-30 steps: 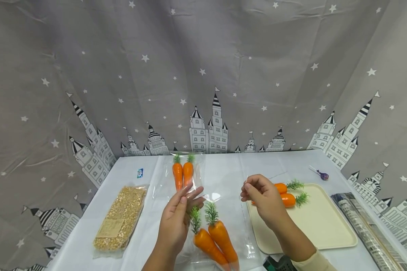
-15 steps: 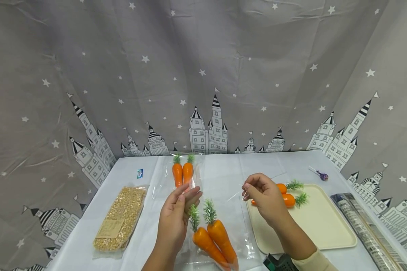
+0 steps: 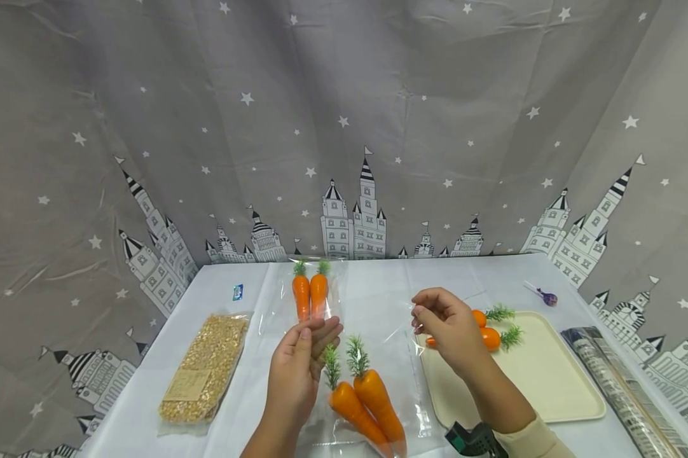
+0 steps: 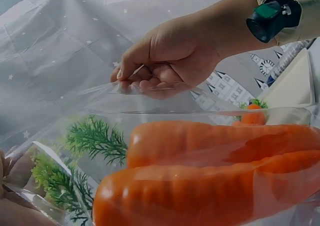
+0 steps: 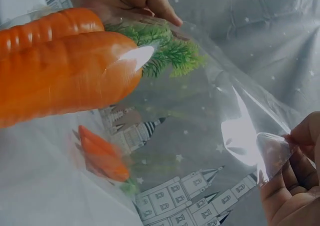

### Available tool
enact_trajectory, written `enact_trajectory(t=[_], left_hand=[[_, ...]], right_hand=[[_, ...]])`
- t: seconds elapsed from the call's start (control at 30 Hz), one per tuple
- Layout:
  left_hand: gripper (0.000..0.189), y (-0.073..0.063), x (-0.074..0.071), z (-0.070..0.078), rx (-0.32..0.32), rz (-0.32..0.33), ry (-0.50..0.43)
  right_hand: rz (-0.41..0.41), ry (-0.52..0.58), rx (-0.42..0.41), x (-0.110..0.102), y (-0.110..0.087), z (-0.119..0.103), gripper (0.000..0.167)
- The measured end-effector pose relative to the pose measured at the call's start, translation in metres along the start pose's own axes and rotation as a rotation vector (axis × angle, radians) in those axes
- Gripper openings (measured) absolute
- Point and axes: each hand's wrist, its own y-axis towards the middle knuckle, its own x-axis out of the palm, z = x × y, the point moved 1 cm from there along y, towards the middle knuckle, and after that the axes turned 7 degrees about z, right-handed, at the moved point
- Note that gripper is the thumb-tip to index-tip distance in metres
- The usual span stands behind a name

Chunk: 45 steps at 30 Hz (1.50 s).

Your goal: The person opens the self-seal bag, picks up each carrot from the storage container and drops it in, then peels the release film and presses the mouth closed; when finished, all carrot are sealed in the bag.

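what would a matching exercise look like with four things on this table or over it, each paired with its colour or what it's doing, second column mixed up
Things:
1. nearest carrots
2. tray
3. lollipop
4. right hand

Colours and states:
a. purple
b. pinching the clear bag
c. orange with green tops
d. cream

Right pairs: 1-c, 2-d, 3-a, 4-b
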Motion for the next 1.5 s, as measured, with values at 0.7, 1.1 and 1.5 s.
enact_trajectory(t=[0.7,1.1,1.5], left_hand=[[0.032,0.004,-0.005,0.000,-0.014,0.011,0.254],[0.023,0.004,-0.007,0.001,0.099,0.064,0.182],[0.018,0.001,-0.007,0.002,0.115,0.115,0.201]], right_hand=[[0.032,0.037,0.032,-0.008,0.004,0.002,0.010],[0.032,0.024,-0.023,-0.012,0.006,0.000,0.005],[-0.049,0.020,-0.123,-0.018,0.003,0.003,0.023]])
